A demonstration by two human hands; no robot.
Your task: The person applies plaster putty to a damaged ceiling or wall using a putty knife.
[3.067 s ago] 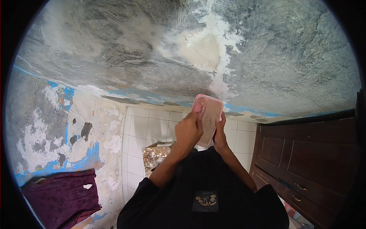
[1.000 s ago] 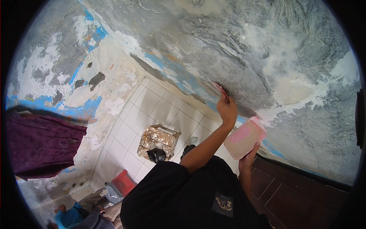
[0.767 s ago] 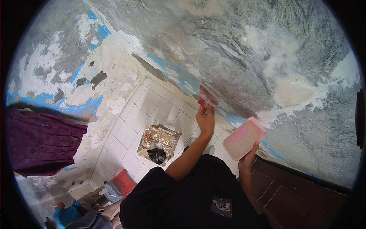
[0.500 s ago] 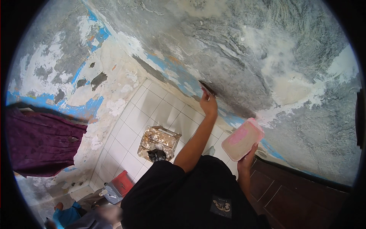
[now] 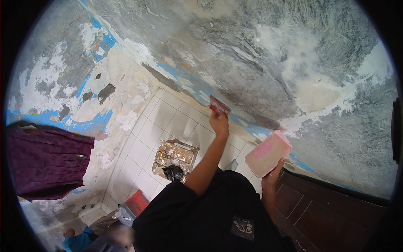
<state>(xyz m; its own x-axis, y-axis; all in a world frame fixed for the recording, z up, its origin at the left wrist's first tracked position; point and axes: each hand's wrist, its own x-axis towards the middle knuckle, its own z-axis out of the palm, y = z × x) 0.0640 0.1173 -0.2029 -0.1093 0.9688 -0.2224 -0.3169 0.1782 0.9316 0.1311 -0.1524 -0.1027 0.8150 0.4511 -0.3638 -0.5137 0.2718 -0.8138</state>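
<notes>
Left arm [image 5: 210, 155] outstretched, right arm [image 5: 269, 200] closer in, both hands [image 5: 219, 123] gripping

We've got a reddish scraper [image 5: 220, 105], plastic by the look, smeared pale, in the left hand [image 5: 219, 122]. The right hand [image 5: 272, 173] has a pink plastic-looking tray [image 5: 268, 154] coated with matt paste. Past both hands, our wall [image 5: 252, 63] is rough and chalky. Beneath the left one, smooth, slightly shiny floor tiles [image 5: 187, 119]; far off to its left, wrinkled purple cloth [image 5: 48, 161].
</notes>
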